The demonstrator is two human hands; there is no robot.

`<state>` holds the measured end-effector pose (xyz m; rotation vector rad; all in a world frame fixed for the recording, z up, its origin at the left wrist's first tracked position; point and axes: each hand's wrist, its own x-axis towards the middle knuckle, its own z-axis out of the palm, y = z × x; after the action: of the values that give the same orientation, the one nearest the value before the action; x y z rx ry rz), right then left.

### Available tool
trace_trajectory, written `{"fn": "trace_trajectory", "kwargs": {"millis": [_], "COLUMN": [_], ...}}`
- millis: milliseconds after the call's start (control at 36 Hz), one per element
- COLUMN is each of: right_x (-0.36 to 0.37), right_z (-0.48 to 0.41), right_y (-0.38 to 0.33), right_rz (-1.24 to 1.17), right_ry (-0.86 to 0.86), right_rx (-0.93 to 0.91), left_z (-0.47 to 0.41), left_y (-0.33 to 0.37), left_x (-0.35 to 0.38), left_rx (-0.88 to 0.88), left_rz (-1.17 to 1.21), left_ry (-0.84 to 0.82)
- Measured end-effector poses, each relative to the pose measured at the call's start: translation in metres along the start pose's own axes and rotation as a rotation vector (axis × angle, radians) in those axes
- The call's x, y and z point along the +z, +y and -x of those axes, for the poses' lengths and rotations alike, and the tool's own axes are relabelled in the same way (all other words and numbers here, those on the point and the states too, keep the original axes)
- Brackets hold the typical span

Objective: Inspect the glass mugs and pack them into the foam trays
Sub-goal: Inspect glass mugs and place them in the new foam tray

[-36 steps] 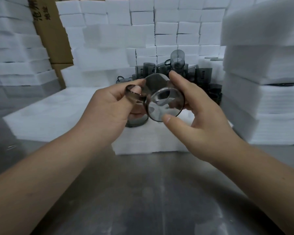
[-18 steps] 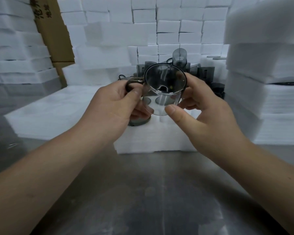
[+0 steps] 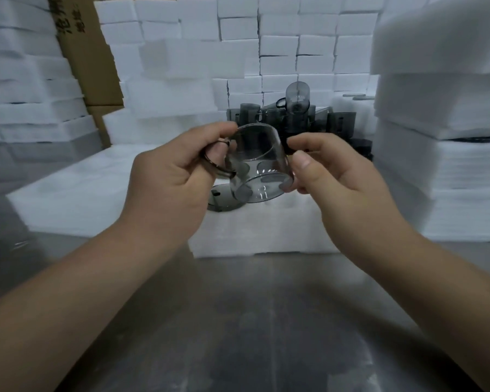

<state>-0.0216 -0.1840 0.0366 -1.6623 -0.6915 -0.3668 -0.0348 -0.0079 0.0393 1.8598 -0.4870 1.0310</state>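
Glass mug (image 3: 256,165): a smoky, see-through mug was held in the air between both hands, above the near foam tray and tilted, its thicker end lowest.
Left hand (image 3: 173,179): its fingers (image 3: 207,131) were curled round the mug's ring handle on the mug's left side, with one fingertip showing through the loop.
Right hand (image 3: 340,179): the thumb (image 3: 302,163) was pressed on the mug's right wall and the fingers were curled behind it, so the mug was pinched from that side.
Foam tray (image 3: 266,230): a white block with round pockets lay on the surface directly under the mug.
Seated mug (image 3: 224,200): a second dark mug sat in a pocket at the tray's left part, just below the left hand and partly hidden by it.
Loose mugs (image 3: 296,108): a dark cluster of them stood behind the hands, well apart from the held mug; the count could not be told.
Foam stacks (image 3: 441,131): tall white piles rose at the right, the left and across the back.
Cardboard box (image 3: 88,52): brown, with printed characters, it stood among the foam at the upper left.
Surface (image 3: 252,321): grey and dull, it ran from the tray toward the viewer under both forearms.
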Motion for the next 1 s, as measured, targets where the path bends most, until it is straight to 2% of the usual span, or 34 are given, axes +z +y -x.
{"fn": "trace_trajectory", "kwargs": {"millis": [111,222,306,417,472,528,611,667,806,1000], "right_x": [-0.001,-0.002,-0.002,-0.005,-0.007,-0.01,-0.018,-0.022,-0.016,0.006], "right_z": [-0.003,-0.004,-0.005,-0.005,-0.007,-0.011,-0.017,-0.02,-0.018,-0.014], "right_y": [-0.001,-0.006,-0.007,-0.008,-0.008,-0.008,-0.006,-0.002,0.008,0.005], "right_rz": [-0.116,-0.352,-0.483,-0.522,-0.475,-0.399,-0.171,-0.043,0.285,0.605], "right_ry": [-0.035,-0.177,-0.243,-0.263,-0.165,0.005,0.252,0.327,0.271,0.124], "right_rx": [0.083,0.129,0.169,0.155,0.118,0.056,-0.017,-0.012,0.067,0.008], "left_z": [0.001,0.003,0.003,0.003,0.002,0.001,0.001,0.0,0.002,0.002], "left_y": [0.001,0.002,0.002,0.001,-0.001,-0.005,-0.011,-0.012,-0.013,-0.009], "left_x": [0.005,0.007,0.006,0.002,0.001,0.0,-0.002,-0.001,0.004,0.005], "left_rx": [0.048,0.067,0.048,0.027,-0.017,-0.058,-0.146,-0.187,-0.231,-0.245], "left_rz": [0.137,0.243,0.249,0.149,0.016,-0.218,-0.416,-0.522,-0.624,-0.658], "left_ry": [-0.001,-0.036,-0.059,-0.072,-0.141,-0.234,-0.321,-0.378,-0.588,-0.644]}}
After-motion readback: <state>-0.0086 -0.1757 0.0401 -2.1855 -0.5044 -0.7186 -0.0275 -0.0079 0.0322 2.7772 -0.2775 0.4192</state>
